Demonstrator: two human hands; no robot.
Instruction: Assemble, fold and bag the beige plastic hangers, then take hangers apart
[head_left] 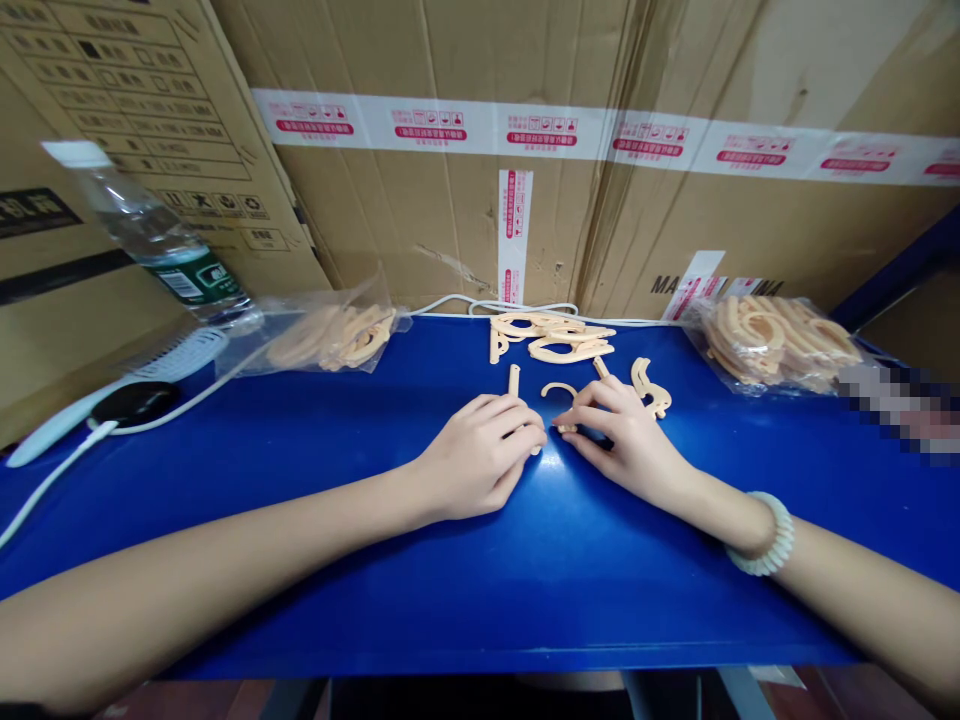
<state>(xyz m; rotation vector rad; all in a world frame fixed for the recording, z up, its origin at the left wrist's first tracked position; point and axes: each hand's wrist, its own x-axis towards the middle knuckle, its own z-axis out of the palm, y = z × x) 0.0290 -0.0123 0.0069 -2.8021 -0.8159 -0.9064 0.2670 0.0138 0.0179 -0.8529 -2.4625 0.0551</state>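
My left hand (487, 455) is closed around a beige plastic hanger arm (514, 380), whose straight end sticks up past the knuckles; a small bit shows below the fingertips. Just to its right, my right hand (622, 430) pinches the base of a beige hanger hook (556, 388) between thumb and fingers. Another beige strip end (600, 367) shows behind the right fingers; whether they touch it I cannot tell. A loose curved hanger piece (654, 392) lies beyond the right hand. Behind both hands is a pile of beige folding hangers (559, 335).
Clear bags of beige hanger parts lie at left (360, 335) and right (780, 340). A water bottle (184, 265), a pale hairbrush (127, 390) and a black round device (135, 403) with white cable are on the left. Cardboard boxes (420, 220) wall the back of the blue table (450, 610).
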